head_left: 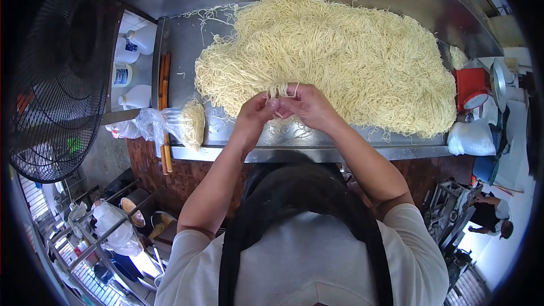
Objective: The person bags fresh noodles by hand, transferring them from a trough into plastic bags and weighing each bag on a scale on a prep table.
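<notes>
A large heap of pale yellow noodles (pixel 340 62) covers much of the metal table (pixel 187 88). At the heap's near edge my two hands meet, fingertips close together. My left hand (pixel 255 114) is closed, its fingers pinched on a few noodle strands. Beside it my right hand (pixel 310 106) is closed too, with strands looped over its curled fingers. Where the fingertips meet, the fingers partly hide the strands. To the left, a clear plastic bag of noodles (pixel 192 124) lies at the table's near corner.
Long wooden sticks (pixel 164 88) lie along the left edge, near white jugs (pixel 136 97). A fan (pixel 59 79) stands far left. On the right are a red scale (pixel 471 88) and a white plastic bag (pixel 471 137). Another person (pixel 492 215) is at lower right.
</notes>
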Demonstrator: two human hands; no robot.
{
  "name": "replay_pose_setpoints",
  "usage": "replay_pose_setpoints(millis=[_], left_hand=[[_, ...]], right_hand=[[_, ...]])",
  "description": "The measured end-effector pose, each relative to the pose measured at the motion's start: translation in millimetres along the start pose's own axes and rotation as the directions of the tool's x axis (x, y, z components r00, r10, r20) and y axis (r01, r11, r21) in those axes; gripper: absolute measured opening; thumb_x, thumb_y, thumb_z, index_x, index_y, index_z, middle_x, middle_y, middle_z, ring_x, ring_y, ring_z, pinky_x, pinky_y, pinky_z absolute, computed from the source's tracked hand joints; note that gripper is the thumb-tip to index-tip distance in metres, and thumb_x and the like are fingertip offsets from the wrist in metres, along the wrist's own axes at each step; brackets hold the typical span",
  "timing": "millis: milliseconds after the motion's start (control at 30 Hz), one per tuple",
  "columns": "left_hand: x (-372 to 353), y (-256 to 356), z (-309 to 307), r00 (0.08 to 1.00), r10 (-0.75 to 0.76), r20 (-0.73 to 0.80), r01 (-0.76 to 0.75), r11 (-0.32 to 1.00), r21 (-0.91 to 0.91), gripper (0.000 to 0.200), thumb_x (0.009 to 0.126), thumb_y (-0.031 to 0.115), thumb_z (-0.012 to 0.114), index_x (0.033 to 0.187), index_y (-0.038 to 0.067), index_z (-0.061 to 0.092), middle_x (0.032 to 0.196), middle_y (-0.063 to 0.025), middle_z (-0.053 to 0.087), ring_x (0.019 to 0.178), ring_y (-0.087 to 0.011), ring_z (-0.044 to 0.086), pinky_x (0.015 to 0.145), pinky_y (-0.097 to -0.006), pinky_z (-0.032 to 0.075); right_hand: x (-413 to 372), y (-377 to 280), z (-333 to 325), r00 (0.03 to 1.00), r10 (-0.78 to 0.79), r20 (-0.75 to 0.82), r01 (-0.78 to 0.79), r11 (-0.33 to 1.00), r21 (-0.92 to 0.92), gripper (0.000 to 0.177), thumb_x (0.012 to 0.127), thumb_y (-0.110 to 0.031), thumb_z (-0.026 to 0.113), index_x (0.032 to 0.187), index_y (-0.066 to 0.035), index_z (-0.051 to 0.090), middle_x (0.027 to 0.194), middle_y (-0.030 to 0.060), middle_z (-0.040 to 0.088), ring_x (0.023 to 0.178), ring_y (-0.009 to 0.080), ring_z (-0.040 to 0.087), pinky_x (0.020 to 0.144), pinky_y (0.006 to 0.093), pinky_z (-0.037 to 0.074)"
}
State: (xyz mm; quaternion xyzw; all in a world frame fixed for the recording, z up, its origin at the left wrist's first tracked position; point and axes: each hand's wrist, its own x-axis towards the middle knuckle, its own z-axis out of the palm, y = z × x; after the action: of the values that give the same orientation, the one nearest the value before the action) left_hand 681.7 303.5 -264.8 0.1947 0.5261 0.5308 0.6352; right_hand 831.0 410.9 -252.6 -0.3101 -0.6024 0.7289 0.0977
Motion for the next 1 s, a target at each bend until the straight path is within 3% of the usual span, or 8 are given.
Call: replay_pose_setpoints(millis=[200, 300, 400, 500, 567, 667, 833, 1000], left_hand=[[3.3, 0.2, -14.3, 0.983, -0.008, -0.185, 0.038, 0.987, 0.158, 0.019, 0.097, 0.013, 0.062, 0.111, 0.001, 0.064, 0.080, -0.0041, 0.066, 0.063, -0.0105, 0.058, 0.058, -0.0258, 0.050], [10.1, -0.9, -46.4, 0.936, 0.130, -0.326, -0.063, 0.977, 0.206, 0.016, 0.100, 0.015, 0.057, 0.104, 0.001, 0.063, 0.070, -0.0045, 0.061, 0.052, -0.0122, 0.053, 0.049, -0.0276, 0.049], [31.8, 0.3, -78.2, 0.726, 0.442, -0.527, -0.442, 0.887, 0.134, 0.030, 0.101, 0.019, 0.055, 0.124, 0.001, 0.054, 0.098, -0.0143, 0.066, 0.084, -0.0201, 0.065, 0.080, -0.0337, 0.056], [33.6, 10.4, -66.6, 0.728, 0.220, -0.650, 0.020, 0.940, 0.340, 0.055, 0.099, 0.028, 0.060, 0.143, 0.001, 0.041, 0.116, -0.0199, 0.063, 0.099, -0.0271, 0.063, 0.094, -0.0399, 0.052], [93.8, -99.3, -116.0, 0.787, 0.372, -0.492, -0.005, 0.801, 0.598, 0.089, 0.079, 0.047, 0.080, 0.146, 0.003, 0.041, 0.125, -0.0232, 0.059, 0.121, -0.0335, 0.052, 0.102, -0.0443, 0.043], [104.5, -64.1, -42.4, 0.891, 0.285, -0.354, -0.208, 0.948, 0.242, 0.052, 0.081, 0.014, 0.079, 0.125, 0.001, 0.055, 0.116, -0.0136, 0.064, 0.108, -0.0221, 0.060, 0.090, -0.0329, 0.049], [74.1, 34.8, -6.0, 0.863, 0.414, -0.291, -0.421, 0.906, 0.041, 0.045, 0.088, 0.002, 0.069, 0.129, 0.000, 0.050, 0.112, -0.0099, 0.067, 0.101, -0.0168, 0.063, 0.087, -0.0279, 0.051], [79.9, 36.3, -78.6, 0.686, 0.703, -0.188, -0.272, 0.487, 0.830, 0.056, 0.087, 0.005, 0.069, 0.136, -0.004, 0.044, 0.126, -0.0249, 0.058, 0.118, -0.0324, 0.057, 0.100, -0.0381, 0.045]], right_hand=[[-10.9, -25.1, -12.8, 0.991, 0.104, -0.087, -0.092, 0.988, 0.127, 0.019, 0.100, -0.013, 0.058, 0.110, 0.002, 0.066, 0.083, 0.0061, 0.068, 0.066, 0.0120, 0.065, 0.061, 0.0263, 0.056], [-23.6, -45.8, -20.9, 0.968, -0.179, -0.176, 0.206, 0.968, 0.146, 0.019, 0.099, -0.013, 0.059, 0.110, 0.001, 0.067, 0.081, 0.0061, 0.068, 0.060, 0.0128, 0.065, 0.057, 0.0264, 0.057], [-27.0, -41.3, -28.6, 0.921, -0.345, -0.179, 0.320, 0.935, -0.156, 0.043, 0.096, -0.012, 0.064, 0.137, -0.005, 0.052, 0.122, 0.0163, 0.058, 0.097, 0.0197, 0.065, 0.073, 0.0299, 0.059], [-13.1, 25.8, -48.3, 0.963, -0.164, -0.212, 0.029, 0.850, -0.525, 0.070, 0.088, -0.011, 0.071, 0.149, -0.009, 0.037, 0.148, 0.0197, 0.036, 0.125, 0.0306, 0.051, 0.091, 0.0403, 0.054], [1.6, 87.8, -50.2, 0.935, -0.206, -0.290, -0.112, 0.603, -0.790, 0.074, 0.083, -0.012, 0.074, 0.147, -0.009, 0.039, 0.146, 0.0203, 0.038, 0.124, 0.0345, 0.051, 0.097, 0.0458, 0.049], [43.1, 103.8, -14.8, 0.908, -0.157, -0.388, -0.270, 0.490, -0.829, 0.068, 0.079, -0.007, 0.073, 0.141, -0.004, 0.044, 0.137, 0.0238, 0.047, 0.112, 0.0358, 0.058, 0.088, 0.0425, 0.052], [50.2, 20.5, -17.2, 0.931, -0.223, -0.290, 0.098, 0.915, -0.391, 0.054, 0.081, -0.002, 0.068, 0.132, 0.001, 0.050, 0.116, 0.0251, 0.061, 0.090, 0.0343, 0.065, 0.077, 0.0371, 0.054], [-2.0, -8.9, -31.7, 0.829, -0.522, -0.200, 0.343, 0.757, -0.556, 0.065, 0.083, -0.008, 0.073, 0.141, -0.004, 0.044, 0.132, 0.0241, 0.053, 0.115, 0.0363, 0.059, 0.095, 0.0384, 0.050]])
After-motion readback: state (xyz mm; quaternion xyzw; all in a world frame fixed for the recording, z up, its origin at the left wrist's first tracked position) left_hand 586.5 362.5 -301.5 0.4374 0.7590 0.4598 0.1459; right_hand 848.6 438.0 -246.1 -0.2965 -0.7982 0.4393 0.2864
